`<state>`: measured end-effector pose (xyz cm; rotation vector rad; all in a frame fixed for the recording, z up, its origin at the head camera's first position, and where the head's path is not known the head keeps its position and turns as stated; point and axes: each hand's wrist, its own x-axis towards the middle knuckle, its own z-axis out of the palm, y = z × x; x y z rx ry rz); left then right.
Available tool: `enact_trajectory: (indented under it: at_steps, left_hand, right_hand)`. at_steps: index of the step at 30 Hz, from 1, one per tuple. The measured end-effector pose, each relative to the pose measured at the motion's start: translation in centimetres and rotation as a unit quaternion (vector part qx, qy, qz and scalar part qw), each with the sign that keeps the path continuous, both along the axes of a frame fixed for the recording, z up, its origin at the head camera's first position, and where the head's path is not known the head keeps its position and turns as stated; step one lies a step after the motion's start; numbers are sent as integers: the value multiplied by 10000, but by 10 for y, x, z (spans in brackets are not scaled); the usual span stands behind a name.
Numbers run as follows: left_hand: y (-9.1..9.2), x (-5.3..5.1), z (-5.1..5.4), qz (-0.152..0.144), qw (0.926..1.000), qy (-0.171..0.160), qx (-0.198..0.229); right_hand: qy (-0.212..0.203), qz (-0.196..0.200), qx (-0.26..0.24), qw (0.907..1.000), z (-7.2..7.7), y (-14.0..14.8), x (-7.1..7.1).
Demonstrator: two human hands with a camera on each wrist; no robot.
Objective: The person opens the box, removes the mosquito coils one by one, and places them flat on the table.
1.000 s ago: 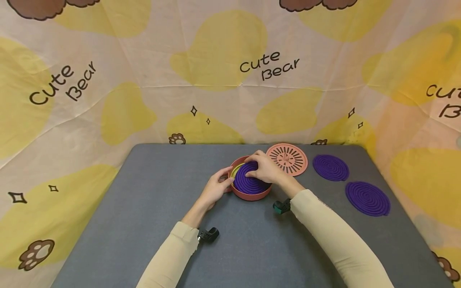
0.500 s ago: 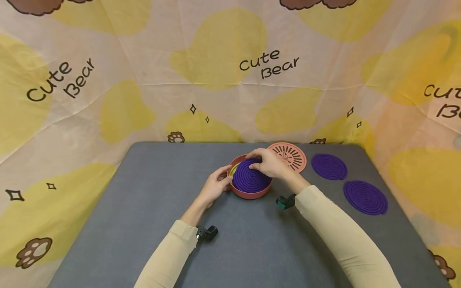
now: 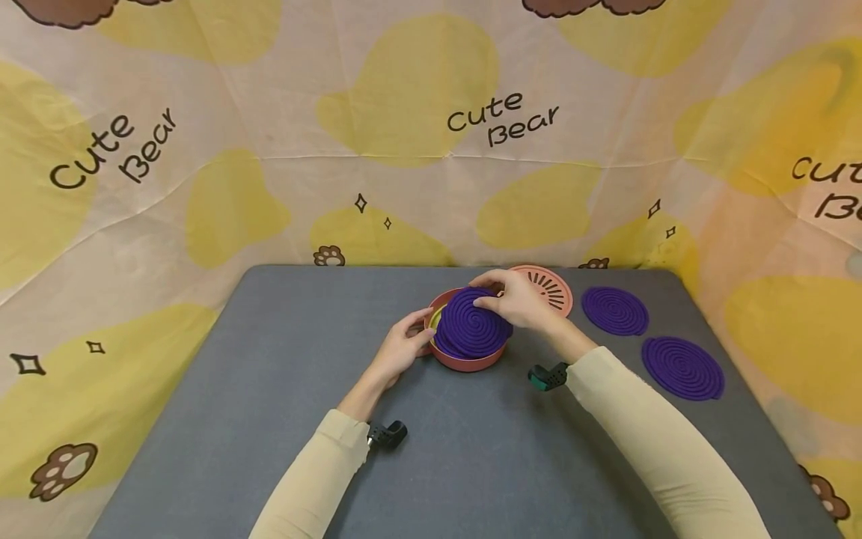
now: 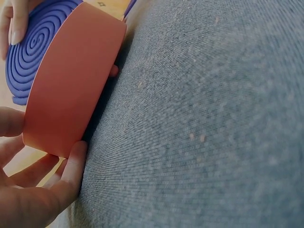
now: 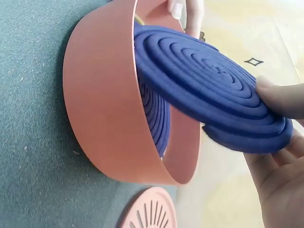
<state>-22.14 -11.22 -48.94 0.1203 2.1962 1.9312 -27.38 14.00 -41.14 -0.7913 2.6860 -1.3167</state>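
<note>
Look at the edges first: the grey tabletop point(image 3: 323, 329) stops short at the patterned cloth backdrop point(image 3: 303, 195), with the slotted pink disc point(image 3: 555, 290) right up at that back edge, partly behind the right hand point(image 3: 518, 299). Plenty of surface stretches out on the left, more in front between the two sleeves, while the right side is tighter: a rear purple coil point(image 3: 615, 311) and a front purple coil point(image 3: 683, 367) lie flat there, the front one near the edge. Now the count: four purple coils in sight, two on the table, one in the hand, one inside; one slotted disc, one round pink box point(image 3: 467, 365). And the grip! Right thumb above, fingers beneath, pinching the held purple coil point(image 3: 474, 323) by its edge; it's tilted over the box, its far end at the rim. Below it, leaning inside, there's the inner purple coil point(image 5: 156, 111), and a yellow piece point(image 3: 436, 317) peeks out at the left, its shape mostly hidden. The left hand point(image 3: 399, 350) has the box steady, thumb at the rim, fingers curled under its side.
</note>
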Motion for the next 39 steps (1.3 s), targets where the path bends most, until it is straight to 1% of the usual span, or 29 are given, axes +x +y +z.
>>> enact_trajectory:
  at_steps: [3, 5, 6, 10, 13, 15, 20, 22, 25, 31, 39]
  left_hand:
    - [1, 7, 12, -28, 10000, 56, -27]
    - [1, 7, 12, -46, 10000, 56, -22]
    - [1, 7, 12, -44, 10000, 66, -3]
    - [-1, -2, -5, -30, 10000, 20, 60]
    - [-1, -2, -6, 6, 9999, 69, 107]
    - [-1, -2, -7, 24, 9999, 98, 98]
    - [-1, -2, -6, 45, 9999, 108, 31]
    - [-1, -1, -6, 48, 9999, 108, 0]
    - [-2, -2, -7, 65, 9999, 137, -43]
    - [-2, -3, -7, 74, 9999, 135, -67]
    - [-1, -3, -8, 83, 9999, 148, 9]
  right_hand:
    - [27, -24, -144, 9999, 3, 4, 1]
    - [52, -27, -250, 9997, 5, 8, 2]
    - [53, -35, -295, 9995, 6, 10, 3]
    - [64, -114, -414, 9991, 7, 20, 5]
    - [79, -201, -475, 9986, 7, 30, 8]
    - [49, -168, -561, 9983, 6, 37, 8]
    - [-239, -304, -566, 9976, 2, 58, 12]
    - [-350, -484, -453, 9972, 1, 68, 16]
    - [-461, -632, -397, 9961, 0, 82, 20]
    - [-474, -1072, -211, 9929, -3, 109, 28]
    - [-680, -1496, -108, 9863, -14, 143, 36]
